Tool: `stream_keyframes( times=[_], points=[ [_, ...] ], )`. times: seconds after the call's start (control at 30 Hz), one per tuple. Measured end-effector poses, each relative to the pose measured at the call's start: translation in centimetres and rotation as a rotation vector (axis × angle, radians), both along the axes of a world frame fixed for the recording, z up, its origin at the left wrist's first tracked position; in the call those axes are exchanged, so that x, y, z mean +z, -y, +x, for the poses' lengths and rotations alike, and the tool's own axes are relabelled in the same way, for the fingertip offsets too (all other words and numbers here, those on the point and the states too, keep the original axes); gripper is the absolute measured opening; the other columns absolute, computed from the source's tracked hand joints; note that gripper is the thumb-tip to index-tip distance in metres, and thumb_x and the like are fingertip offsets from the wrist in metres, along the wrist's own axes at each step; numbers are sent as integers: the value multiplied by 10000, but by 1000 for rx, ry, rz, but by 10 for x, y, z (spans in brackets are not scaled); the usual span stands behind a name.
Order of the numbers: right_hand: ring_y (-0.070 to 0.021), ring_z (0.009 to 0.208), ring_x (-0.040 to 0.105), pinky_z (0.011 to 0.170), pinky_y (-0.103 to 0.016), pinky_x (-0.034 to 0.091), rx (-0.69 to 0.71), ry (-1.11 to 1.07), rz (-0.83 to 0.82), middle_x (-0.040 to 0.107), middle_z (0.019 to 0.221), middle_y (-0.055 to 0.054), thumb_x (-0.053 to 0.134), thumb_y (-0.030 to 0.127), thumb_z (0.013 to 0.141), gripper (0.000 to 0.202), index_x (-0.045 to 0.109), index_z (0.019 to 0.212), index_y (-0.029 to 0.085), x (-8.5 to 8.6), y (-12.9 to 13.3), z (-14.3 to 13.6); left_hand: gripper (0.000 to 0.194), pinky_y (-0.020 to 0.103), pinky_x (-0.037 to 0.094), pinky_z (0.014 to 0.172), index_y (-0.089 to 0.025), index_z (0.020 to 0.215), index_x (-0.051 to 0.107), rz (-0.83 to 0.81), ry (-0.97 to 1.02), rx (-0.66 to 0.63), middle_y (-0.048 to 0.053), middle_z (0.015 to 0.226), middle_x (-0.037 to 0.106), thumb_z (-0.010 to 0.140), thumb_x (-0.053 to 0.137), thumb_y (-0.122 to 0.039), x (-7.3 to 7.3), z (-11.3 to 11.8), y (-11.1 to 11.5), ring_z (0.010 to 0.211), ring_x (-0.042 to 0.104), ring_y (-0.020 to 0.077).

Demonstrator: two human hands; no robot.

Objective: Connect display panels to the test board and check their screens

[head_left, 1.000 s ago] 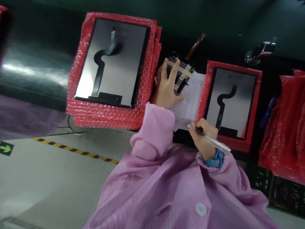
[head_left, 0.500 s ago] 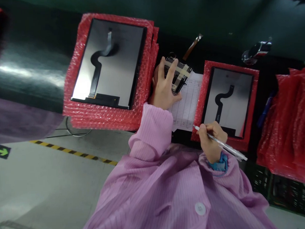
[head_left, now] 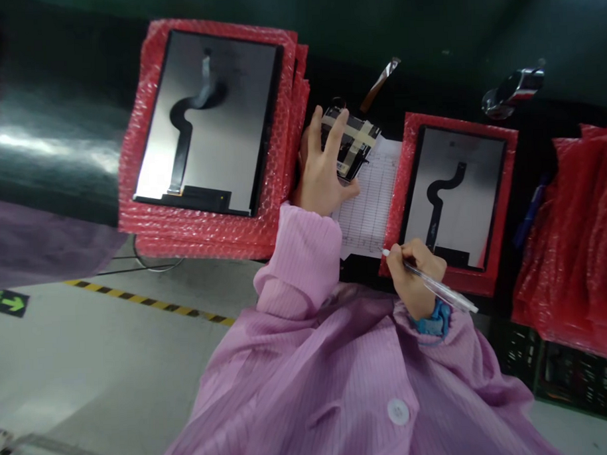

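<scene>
My left hand [head_left: 322,170] lies with its fingers spread over the left part of a small black device with strips of beige tape [head_left: 353,139]. Part of the device is hidden beneath the fingers. It rests on a printed sheet with a ruled table [head_left: 369,198]. My right hand [head_left: 415,277] grips a clear pen [head_left: 448,292] with a white tip. That tip is at the sheet's lower right corner, beside the red bubble-wrap edge of the right-hand display panel [head_left: 469,208]. A black ribbon cable curves across this panel's back.
At left, another display panel [head_left: 235,137] tops a stack of red bubble-wrap sleeves [head_left: 209,244]. More red sleeves [head_left: 573,244] lie at far right, near a blue pen [head_left: 531,213]. Behind are a brown-and-silver strip [head_left: 379,84] and a shiny metal object [head_left: 512,93].
My right hand and the pen have shifted slightly left, the tip now at the sheet's corner. The left hand stays on the device. The whole view has moved a little.
</scene>
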State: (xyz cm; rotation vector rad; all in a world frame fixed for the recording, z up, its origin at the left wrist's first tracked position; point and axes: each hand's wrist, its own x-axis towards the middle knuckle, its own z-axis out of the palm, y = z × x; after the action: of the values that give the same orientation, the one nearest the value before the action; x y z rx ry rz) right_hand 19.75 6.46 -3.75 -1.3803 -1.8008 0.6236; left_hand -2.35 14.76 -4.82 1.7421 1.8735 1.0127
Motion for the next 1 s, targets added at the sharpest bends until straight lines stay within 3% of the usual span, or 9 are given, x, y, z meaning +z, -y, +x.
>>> stream_keyframes(
  times=[0.17, 0.4, 0.57, 0.63, 0.73, 0.87, 1.0],
  points=[
    [-60, 428, 334, 460, -240, 282, 32, 18, -12, 392, 496, 81, 605, 233, 882, 375, 374, 587, 221, -1, -2, 0, 1028, 545, 196, 1342, -297, 1531, 338, 16, 9, 9, 15, 1738, 115, 628, 815, -179, -1, 0, 0, 1593, 131, 304],
    [-64, 430, 329, 466, -244, 293, 52, 6, -14, 391, 498, 81, 606, 211, 882, 380, 371, 583, 221, -2, 0, -2, 1048, 547, 188, 1337, -316, 1545, 289, 7, -27, -1, 23, 1741, 92, 635, 780, -149, -1, -1, 0, 1604, 120, 317],
    [-90, 514, 553, 520, -236, 446, -124, -130, 105, 635, 663, 37, 668, 294, 914, 210, 572, 744, 216, 0, 0, 7, 987, 613, 212, 1300, -379, 1550, 313, 49, 7, 39, 26, 1734, 134, 712, 821, -262, 2, 6, 3, 1608, 103, 359],
    [-132, 646, 651, 605, -274, 521, -156, -102, 181, 714, 826, -13, 696, 346, 918, 135, 665, 903, 216, 4, -8, 22, 952, 646, 200, 1285, -385, 1550, 320, 53, 46, 63, 28, 1730, 138, 747, 832, -359, 4, 13, 8, 1608, 74, 395],
    [-208, 850, 698, 768, -373, 575, -72, 91, 285, 724, 958, -68, 673, 385, 947, 175, 729, 1022, 238, 14, -29, 59, 938, 701, 203, 1247, -374, 1559, 308, 70, 44, 89, 55, 1732, 137, 776, 823, -421, 8, 28, 19, 1598, 81, 440],
    [-296, 967, 657, 852, -504, 553, -66, 439, 328, 692, 1036, -126, 554, 435, 1000, 303, 735, 1170, 262, 18, -60, 120, 938, 696, 249, 1228, -369, 1558, 331, 102, -83, 181, 88, 1725, 183, 763, 829, -367, 7, 56, 38, 1567, 212, 437],
    [-312, 1011, 622, 862, -462, 524, -58, 650, 351, 677, 1104, -196, 332, 443, 1065, 493, 726, 1234, 201, 9, -89, 158, 914, 677, 333, 1199, -302, 1519, 418, 41, -221, 288, 147, 1687, 280, 705, 830, -262, 1, 81, 48, 1500, 357, 441]
  ],
)
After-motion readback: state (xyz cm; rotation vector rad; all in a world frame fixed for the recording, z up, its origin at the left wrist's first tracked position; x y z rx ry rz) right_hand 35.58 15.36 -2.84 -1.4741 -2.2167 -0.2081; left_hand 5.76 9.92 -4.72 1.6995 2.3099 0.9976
